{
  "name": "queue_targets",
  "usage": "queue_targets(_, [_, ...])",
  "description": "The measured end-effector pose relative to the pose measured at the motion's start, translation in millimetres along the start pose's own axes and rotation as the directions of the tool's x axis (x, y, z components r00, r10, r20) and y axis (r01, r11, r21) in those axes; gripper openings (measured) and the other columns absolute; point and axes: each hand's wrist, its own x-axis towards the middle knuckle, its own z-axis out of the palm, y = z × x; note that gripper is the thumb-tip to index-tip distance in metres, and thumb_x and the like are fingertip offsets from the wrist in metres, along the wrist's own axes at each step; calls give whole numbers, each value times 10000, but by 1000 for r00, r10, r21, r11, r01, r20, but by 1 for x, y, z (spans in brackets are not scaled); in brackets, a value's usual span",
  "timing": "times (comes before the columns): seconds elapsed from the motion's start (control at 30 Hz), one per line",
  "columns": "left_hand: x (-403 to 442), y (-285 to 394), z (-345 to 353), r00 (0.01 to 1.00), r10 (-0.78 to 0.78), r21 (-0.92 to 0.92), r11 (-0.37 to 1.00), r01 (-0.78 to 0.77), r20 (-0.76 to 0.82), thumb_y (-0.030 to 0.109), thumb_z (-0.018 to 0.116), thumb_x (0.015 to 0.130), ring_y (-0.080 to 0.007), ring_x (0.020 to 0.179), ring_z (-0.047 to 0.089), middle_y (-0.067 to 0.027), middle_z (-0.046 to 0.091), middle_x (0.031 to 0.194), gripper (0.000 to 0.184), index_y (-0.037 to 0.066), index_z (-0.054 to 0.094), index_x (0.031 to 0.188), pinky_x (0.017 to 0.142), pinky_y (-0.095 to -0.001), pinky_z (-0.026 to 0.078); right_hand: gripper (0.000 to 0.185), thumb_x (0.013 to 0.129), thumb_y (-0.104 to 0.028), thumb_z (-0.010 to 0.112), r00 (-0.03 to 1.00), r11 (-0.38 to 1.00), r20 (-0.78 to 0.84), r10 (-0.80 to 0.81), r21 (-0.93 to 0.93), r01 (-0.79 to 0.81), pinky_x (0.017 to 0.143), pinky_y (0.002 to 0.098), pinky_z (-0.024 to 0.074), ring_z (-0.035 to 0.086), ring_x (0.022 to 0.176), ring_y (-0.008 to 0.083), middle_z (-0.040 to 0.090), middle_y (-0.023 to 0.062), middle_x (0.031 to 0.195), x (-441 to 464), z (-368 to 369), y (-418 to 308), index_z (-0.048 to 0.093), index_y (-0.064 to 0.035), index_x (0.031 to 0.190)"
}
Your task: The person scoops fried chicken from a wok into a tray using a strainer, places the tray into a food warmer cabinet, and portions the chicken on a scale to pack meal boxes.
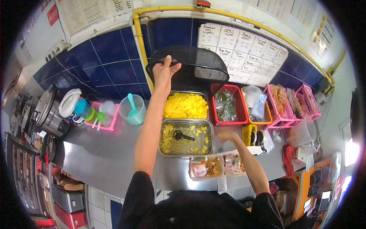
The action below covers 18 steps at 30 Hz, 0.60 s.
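My left hand (164,72) is raised, its fingers closed on the near left edge of a black mesh cover (194,61), which stands tilted up against the tiled wall. Beneath the cover is a metal tray (208,114) heaped with yellow food (185,105). In front of it, a mesh-bottomed metal tray (187,153) holds scattered yellow bits and a black scoop (183,135). My right hand (227,135), blurred, is just right of that tray with nothing visible in it. Packs of food (214,166) lie near the counter's front edge.
A red basket (232,121) of small packets, an orange basket (261,122) and pink baskets (280,123) stand at right. At left are a clear tub (132,114) with a turquoise ladle, a pink tray (113,125) and a cooker (51,121).
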Motion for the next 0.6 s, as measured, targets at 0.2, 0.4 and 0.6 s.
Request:
queue_targets(0.2, [-9,9,-23,970,-81,-168,978,121,228,165,502,979,-244,974,649,-146,598,1068,283,-42,515,1172,900,-319,558,648,804,-393,685,927,952,295,229,131,-277,756,439,553,564,1053,333,527,247,1230,56,40,17,502,22,1266])
queue_targets(0.4, [-23,10,-30,972,-66,-10,997,70,226,260,489,990,-227,899,665,-141,621,1001,362,-48,514,1180,825,-313,574,553,771,-249,697,949,928,292,120,305,-212,677,365,559,606,933,238,622,148,1058,17,44,-42,537,23,1226])
queue_targets(0.6, [-23,5,-35,975,-107,240,969,59,193,378,521,965,-190,774,647,-137,626,895,456,-48,541,1127,663,-310,581,410,767,-204,678,965,973,262,2,223,-63,584,315,565,637,758,184,648,111,903,4,57,-144,606,28,1098])
